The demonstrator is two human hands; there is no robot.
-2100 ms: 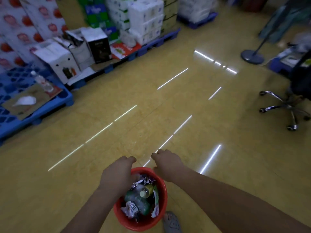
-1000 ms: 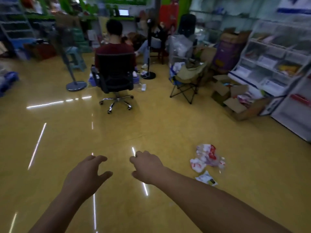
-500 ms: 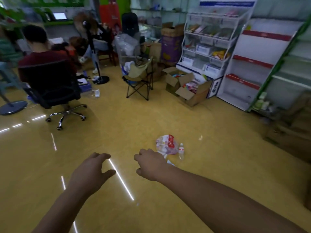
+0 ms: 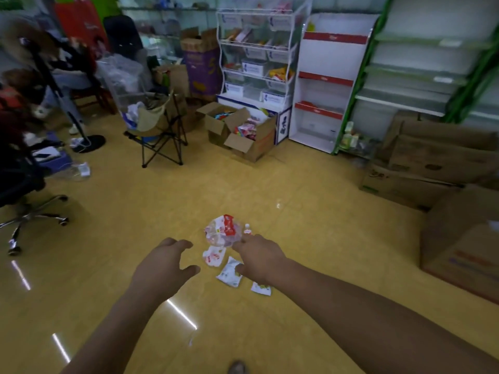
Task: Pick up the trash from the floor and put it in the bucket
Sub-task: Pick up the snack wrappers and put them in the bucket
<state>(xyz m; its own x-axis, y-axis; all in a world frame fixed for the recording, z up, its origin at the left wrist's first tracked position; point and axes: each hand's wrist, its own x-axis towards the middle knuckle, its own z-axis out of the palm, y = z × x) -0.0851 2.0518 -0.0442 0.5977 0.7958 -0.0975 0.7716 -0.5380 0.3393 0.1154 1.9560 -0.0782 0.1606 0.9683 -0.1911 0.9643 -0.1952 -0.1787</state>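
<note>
Left hand: the left hand (image 4: pixel 162 268) is stretched out over the yellow floor (image 4: pixel 310 211), fingers spread and loosely curled, palm down, gripping nothing.
Right hand: the right hand (image 4: pixel 263 259) reaches forward beside it, fingers curled downward and empty; from this angle it overlaps the near edge of the trash, and whether it touches anything I cannot tell.
Trash pile: a small cluster lies on the floor right ahead, between and just beyond the two hands.
Biggest piece: a crumpled clear plastic bag with red print (image 4: pixel 222 230) sits at the far side of the cluster.
Bottle: a small bottle with a white cap (image 4: pixel 247 229) stands just beside the bag on its right, partly hidden by the right hand's fingers.
Wrappers: a white and red wrapper (image 4: pixel 213 255) lies flat just in front of the bag; a white and green packet (image 4: pixel 229 271) is next to the right thumb; another white packet (image 4: pixel 260 288) peeks out under the right wrist.
Bucket: not in this view.
Surroundings: a folding camp chair (image 4: pixel 159 130) stands well behind the pile, open cardboard boxes of snacks (image 4: pixel 243 130) sit by a white display rack (image 4: pixel 256 55), and stacked brown cartons (image 4: pixel 445 163) line the right side.
Far left: an office chair base (image 4: pixel 35 214) on castors, and a fan stand (image 4: pixel 89 143) beyond it.
Picture quality: edges are blurred, details there soft.
</note>
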